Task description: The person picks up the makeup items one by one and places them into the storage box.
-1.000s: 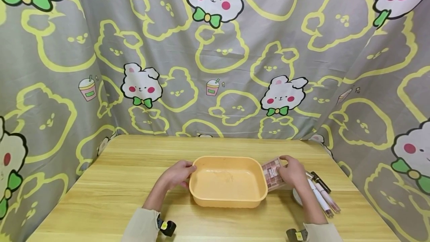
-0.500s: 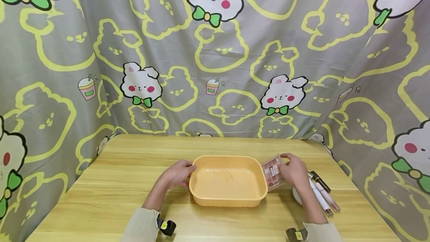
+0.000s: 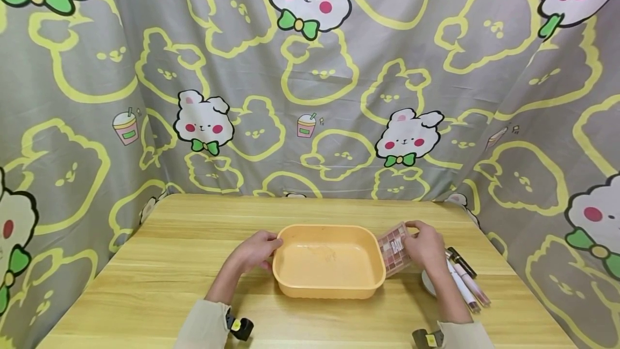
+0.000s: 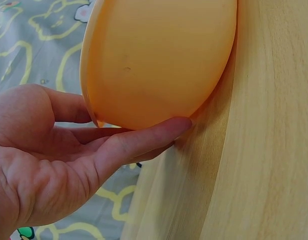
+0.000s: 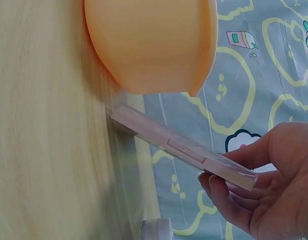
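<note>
An orange plastic basin (image 3: 331, 292) with rounded corners sits in the middle of the table. My left hand (image 3: 255, 251) grips its left end. In the left wrist view the thumb is at the rim and the fingers lie along the outer wall, beneath the rim. At the basin's other end, my right hand (image 3: 426, 248) pinches a flat eyeshadow palette (image 3: 393, 251) with a pinkish grid and white lettering. The right wrist view shows the palette (image 5: 181, 146) edge-on and tilted, thumb on one face, fingers on the other. Its lower end is close over the table.
Right of the right hand lie several slim cosmetic tubes (image 3: 465, 287), white, pink and black. A round white item (image 3: 428, 284) is partly covered by the right forearm. A patterned grey curtain (image 3: 261, 123) hangs behind and along both sides of the wooden table (image 3: 164, 263).
My right hand has shifted slightly right and the palette has tilted a little more with it. The basin and left hand have stayed in place.
</note>
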`<action>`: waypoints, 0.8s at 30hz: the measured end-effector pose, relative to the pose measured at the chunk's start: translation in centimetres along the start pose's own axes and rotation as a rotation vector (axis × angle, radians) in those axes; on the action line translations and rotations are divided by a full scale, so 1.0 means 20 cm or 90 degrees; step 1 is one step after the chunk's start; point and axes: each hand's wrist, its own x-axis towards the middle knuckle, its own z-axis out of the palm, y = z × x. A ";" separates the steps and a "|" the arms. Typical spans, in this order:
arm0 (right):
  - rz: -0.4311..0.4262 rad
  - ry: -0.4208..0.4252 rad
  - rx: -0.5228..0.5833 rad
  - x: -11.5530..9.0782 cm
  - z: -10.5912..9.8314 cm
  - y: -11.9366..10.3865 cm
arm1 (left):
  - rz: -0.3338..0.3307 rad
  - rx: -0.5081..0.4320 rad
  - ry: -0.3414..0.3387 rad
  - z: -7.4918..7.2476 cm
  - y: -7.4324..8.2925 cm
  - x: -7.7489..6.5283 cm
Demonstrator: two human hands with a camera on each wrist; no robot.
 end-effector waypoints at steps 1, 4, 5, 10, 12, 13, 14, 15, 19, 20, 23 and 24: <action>0.001 0.003 0.002 0.00 0.00 0.00 | -0.001 -0.001 0.000 0.00 0.00 0.00; 0.003 0.018 0.006 0.00 0.00 0.00 | -0.004 -0.002 0.001 0.00 0.00 0.00; 0.004 0.021 0.008 0.00 0.00 0.00 | -0.004 -0.002 0.002 0.00 0.00 0.00; 0.010 0.037 0.009 0.00 -0.01 0.00 | -0.007 -0.004 0.005 0.00 0.00 0.00; 0.011 0.049 0.010 0.00 -0.02 -0.01 | -0.007 0.001 0.008 0.00 0.00 0.00; 0.012 0.058 0.011 0.00 -0.02 -0.01 | -0.006 0.003 0.010 0.00 0.00 -0.01; 0.011 0.066 0.013 -0.01 -0.02 -0.02 | -0.006 0.006 0.012 0.00 0.00 -0.01; 0.011 0.073 0.017 -0.01 -0.03 -0.02 | -0.005 0.009 0.014 0.00 0.00 -0.01; 0.007 0.095 0.027 -0.02 -0.04 -0.03 | -0.005 0.014 0.018 0.00 0.00 -0.01; 0.006 0.099 0.028 -0.02 -0.04 -0.04 | -0.005 0.014 0.018 0.00 0.01 -0.01; 0.000 0.115 0.022 -0.02 -0.05 -0.04 | -0.005 0.014 0.016 0.00 0.01 -0.01; -0.002 0.119 0.022 -0.02 -0.06 -0.04 | -0.005 0.015 0.016 0.00 0.01 -0.01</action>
